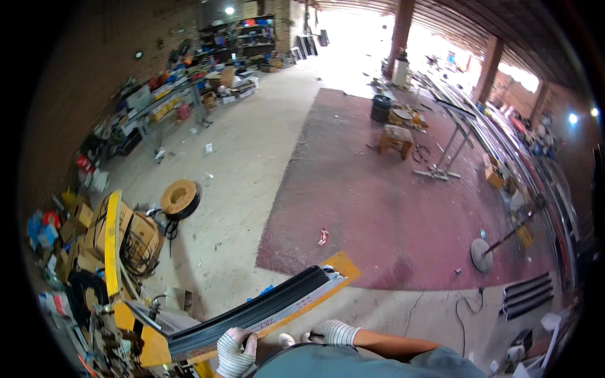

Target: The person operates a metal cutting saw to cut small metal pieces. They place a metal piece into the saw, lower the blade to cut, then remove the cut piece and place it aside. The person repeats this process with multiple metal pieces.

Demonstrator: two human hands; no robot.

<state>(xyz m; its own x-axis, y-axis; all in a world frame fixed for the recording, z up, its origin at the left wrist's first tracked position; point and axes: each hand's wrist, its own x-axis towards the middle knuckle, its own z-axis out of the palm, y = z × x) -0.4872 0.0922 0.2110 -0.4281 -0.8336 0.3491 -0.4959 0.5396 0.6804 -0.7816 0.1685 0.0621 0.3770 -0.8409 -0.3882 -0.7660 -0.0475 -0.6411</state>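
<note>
Long black profiles (252, 309) lie bundled on a narrow yellow bench (345, 264) in front of me. Along their near side runs a whitish printed plastic film (293, 307). My left hand (236, 354), in a white striped glove, is closed at the near edge of the bundle, thumb and fingers pinched together at the film. In a matching glove, my right hand (337, 332) stays close to my body, apart from the bundle. Its fingers bend downward and are partly hidden, so any held thing cannot be made out. A blue thing (260, 293) shows behind the profiles.
A yellow upright (113, 242) rises at the bench's left end, beside cardboard boxes (142, 236). A cable spool (180, 198) lies on the floor. At right are a round-based stand (481, 255), black strips (528, 296) and a loose cord (466, 315). A stool (396, 138) stands farther off.
</note>
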